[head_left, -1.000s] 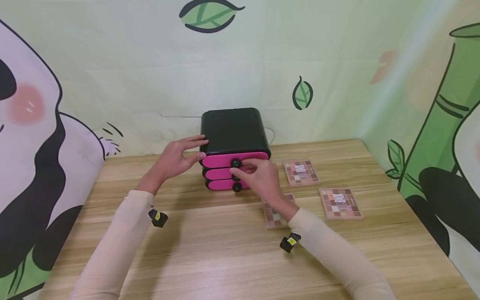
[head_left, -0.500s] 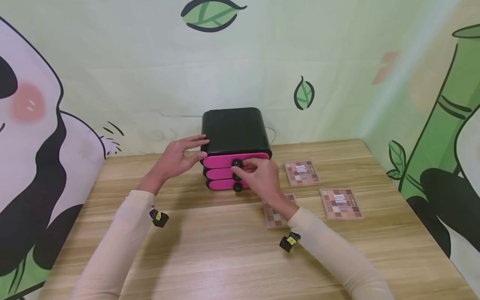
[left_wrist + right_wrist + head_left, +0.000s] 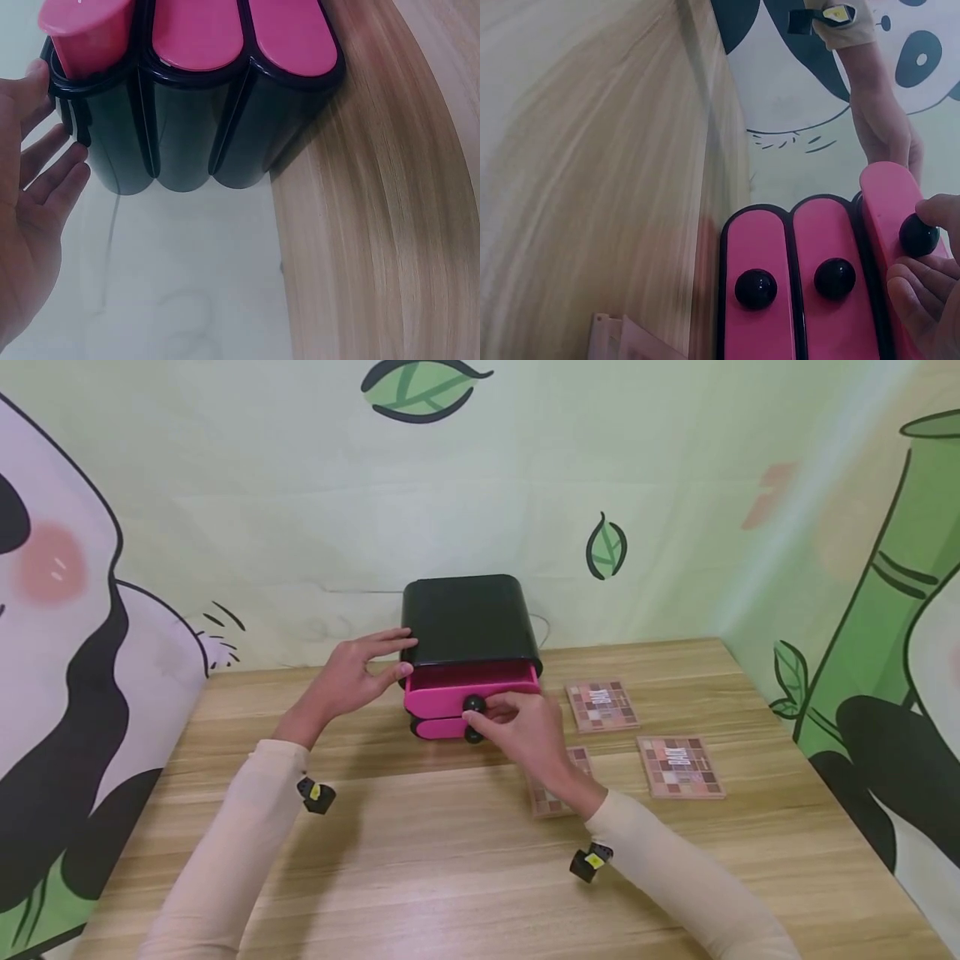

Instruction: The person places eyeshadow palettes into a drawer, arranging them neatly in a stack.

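Note:
A black cabinet with three pink drawers stands against the back wall. Its top drawer is pulled partway out, and the part of its inside that shows is bare pink. My right hand pinches that drawer's round black knob between thumb and fingers. With straight, spread fingers my left hand rests against the cabinet's upper left side. In the left wrist view the lower two drawers, the middle drawer among them, sit flush in the black body. Their knobs, including the bottom knob, show in the right wrist view.
Three square palettes with coloured tiles lie right of the cabinet: a back palette, a right palette and a near palette partly under my right wrist. The wooden table meets a printed wall cloth behind.
My right hand has drawn the top drawer out toward me, moving slightly nearer and down in the head view. It was closed half a second ago. My left hand has stayed put.

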Demonstrator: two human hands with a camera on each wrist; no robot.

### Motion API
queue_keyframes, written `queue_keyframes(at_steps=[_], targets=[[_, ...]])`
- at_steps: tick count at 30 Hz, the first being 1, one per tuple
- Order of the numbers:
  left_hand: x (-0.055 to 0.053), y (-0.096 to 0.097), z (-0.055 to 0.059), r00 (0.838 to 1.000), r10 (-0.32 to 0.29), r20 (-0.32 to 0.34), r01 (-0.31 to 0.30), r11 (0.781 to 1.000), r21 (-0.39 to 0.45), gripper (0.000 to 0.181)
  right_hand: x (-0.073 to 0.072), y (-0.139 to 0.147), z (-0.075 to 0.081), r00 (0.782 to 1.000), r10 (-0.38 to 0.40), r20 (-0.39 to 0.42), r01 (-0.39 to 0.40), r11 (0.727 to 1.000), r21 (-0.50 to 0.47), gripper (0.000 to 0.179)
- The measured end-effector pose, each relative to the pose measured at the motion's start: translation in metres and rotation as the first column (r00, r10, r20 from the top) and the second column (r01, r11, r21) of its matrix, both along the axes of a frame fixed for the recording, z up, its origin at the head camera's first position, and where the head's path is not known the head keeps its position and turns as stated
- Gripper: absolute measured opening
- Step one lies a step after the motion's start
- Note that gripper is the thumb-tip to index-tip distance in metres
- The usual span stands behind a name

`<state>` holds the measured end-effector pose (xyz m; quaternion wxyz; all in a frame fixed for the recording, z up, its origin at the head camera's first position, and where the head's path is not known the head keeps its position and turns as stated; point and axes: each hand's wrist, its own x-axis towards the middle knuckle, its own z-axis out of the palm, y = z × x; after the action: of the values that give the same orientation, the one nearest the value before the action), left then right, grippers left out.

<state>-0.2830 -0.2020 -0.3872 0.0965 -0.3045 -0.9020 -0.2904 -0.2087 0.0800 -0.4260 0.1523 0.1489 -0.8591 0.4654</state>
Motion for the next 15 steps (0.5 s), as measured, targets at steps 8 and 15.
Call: queue_keyframes(at_steps=[8,15], targets=[[0.001,0.001,0.001,1.0,0.003,-0.009,-0.003,1.0,0.004,0.05,0.016,0.003,0.001,1.0,0.02,0.004,-0.02,1.0,0.006,0.033],[0.0,0.0,0.0,1.0,0.002,-0.011,-0.002,1.0,0.011,0.049,0.032,0.006,0.003,0.999,0.028,0.015,-0.029,0.999,0.014,0.032]])
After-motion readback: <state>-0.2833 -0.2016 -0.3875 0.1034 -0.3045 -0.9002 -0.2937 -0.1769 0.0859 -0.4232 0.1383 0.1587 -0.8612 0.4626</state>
